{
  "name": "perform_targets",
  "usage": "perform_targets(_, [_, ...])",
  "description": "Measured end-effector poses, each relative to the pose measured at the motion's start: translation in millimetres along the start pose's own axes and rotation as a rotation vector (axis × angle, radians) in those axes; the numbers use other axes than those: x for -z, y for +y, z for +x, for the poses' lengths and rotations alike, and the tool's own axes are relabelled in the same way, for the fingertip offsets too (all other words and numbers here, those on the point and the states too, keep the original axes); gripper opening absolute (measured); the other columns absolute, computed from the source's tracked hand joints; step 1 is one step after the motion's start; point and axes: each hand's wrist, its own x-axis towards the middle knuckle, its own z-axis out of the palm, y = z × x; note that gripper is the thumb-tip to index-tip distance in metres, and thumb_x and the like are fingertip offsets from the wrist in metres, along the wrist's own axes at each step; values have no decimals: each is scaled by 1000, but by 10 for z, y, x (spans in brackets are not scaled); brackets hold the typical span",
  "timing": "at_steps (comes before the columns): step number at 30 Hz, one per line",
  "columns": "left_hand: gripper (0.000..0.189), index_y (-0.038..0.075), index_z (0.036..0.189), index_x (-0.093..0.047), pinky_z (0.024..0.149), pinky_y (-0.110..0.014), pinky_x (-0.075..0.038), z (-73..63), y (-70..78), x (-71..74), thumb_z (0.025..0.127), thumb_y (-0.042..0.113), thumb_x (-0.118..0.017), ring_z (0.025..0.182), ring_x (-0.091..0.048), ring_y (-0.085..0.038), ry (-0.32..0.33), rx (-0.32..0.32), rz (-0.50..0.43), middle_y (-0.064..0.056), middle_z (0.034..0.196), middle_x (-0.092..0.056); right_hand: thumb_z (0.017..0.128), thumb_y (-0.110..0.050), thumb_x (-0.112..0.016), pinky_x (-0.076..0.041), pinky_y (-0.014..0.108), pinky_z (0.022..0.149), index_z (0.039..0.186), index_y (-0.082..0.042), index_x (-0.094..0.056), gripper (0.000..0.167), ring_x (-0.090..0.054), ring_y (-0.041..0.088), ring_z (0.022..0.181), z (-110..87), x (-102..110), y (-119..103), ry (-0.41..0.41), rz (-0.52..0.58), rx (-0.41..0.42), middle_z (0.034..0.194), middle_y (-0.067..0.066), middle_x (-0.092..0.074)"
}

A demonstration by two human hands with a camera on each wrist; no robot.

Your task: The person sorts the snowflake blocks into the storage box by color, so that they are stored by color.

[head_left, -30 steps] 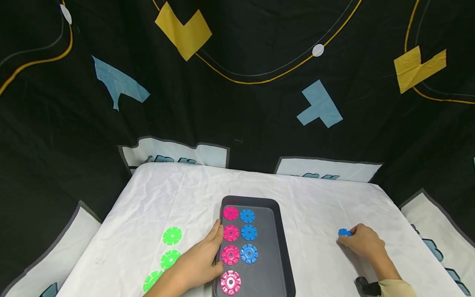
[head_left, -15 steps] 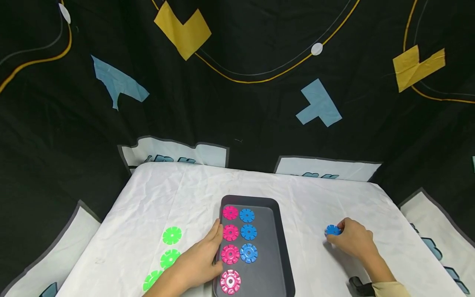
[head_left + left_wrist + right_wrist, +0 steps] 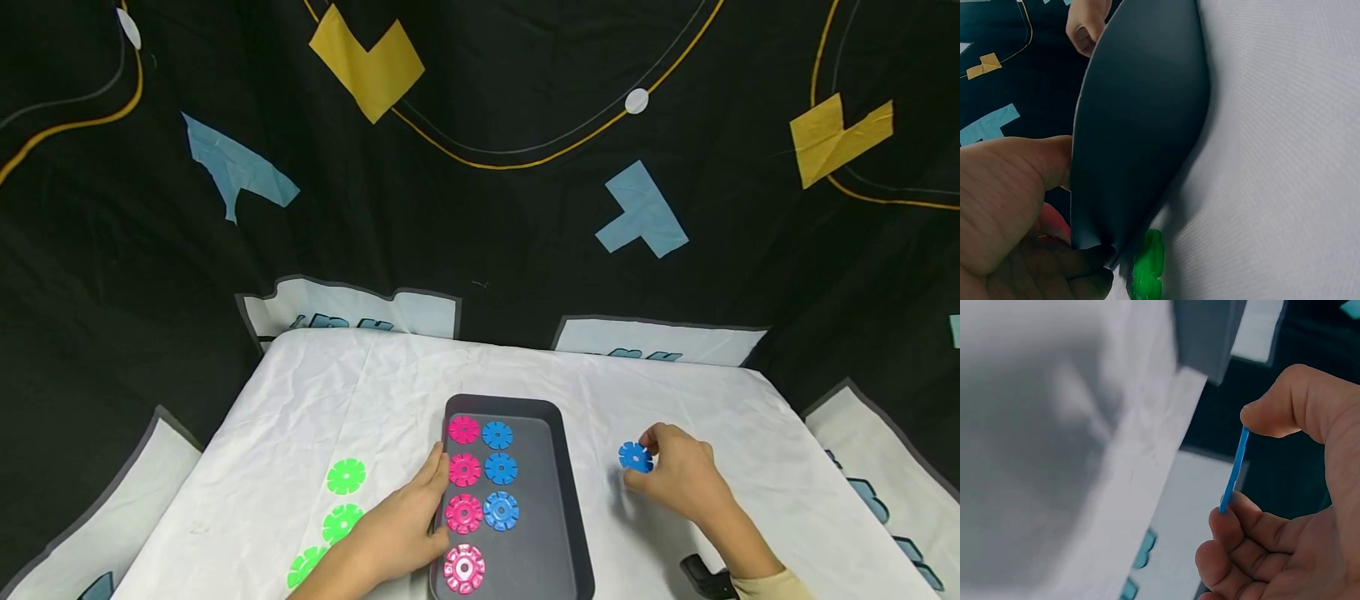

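My right hand [image 3: 678, 471] holds a blue notched plastic disc [image 3: 635, 457] above the white cloth, to the right of the dark grey tray [image 3: 551, 500]. In the right wrist view the same disc [image 3: 1234, 470] shows edge-on, pinched between thumb and fingertips. My left hand [image 3: 401, 529] grips the tray's left rim; in the left wrist view its thumb reaches over the wall and its fingertips lie at the outer side. Inside the tray stand a column of several pink discs [image 3: 464, 470] and, beside it, a column of three blue discs [image 3: 500, 468].
Green discs [image 3: 346, 476] lie on the white-covered table [image 3: 390, 375] left of the tray, partly behind my left forearm. A black curtain [image 3: 480, 233] with yellow and blue patches hangs beyond the table's far edge. A dark wrist strap [image 3: 705, 577] sits on the right wrist.
My right hand has carried the blue disc leftward and slightly farther from me, nearer the tray; the disc has tilted to show more of its face. The left hand and tray stay put.
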Motion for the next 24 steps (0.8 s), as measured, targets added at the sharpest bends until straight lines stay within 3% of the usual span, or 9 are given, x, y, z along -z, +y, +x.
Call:
perform_targets(8, [86,-12,147,-27,104,-45,-39,-2,-2,-4,75,14,-66,135,-36,-30,5,-4,-2,-24,159,-11,61,-28,-81,-35,45,82,90,-9,-63,39,-56,13,76,-51,42,-335,43,4,113,80,-3,-59])
perform_targets(24, [86,-11,148,-27,104,-45,-39,1,-4,-7,75,14,-66,135,-36,-30,4,0,1,-24,159,-11,55,-32,-79,-36,38,83,88,-17,-61,41,-47,4,74,-163,22,-955,-21,-48,390,77,-14,-51])
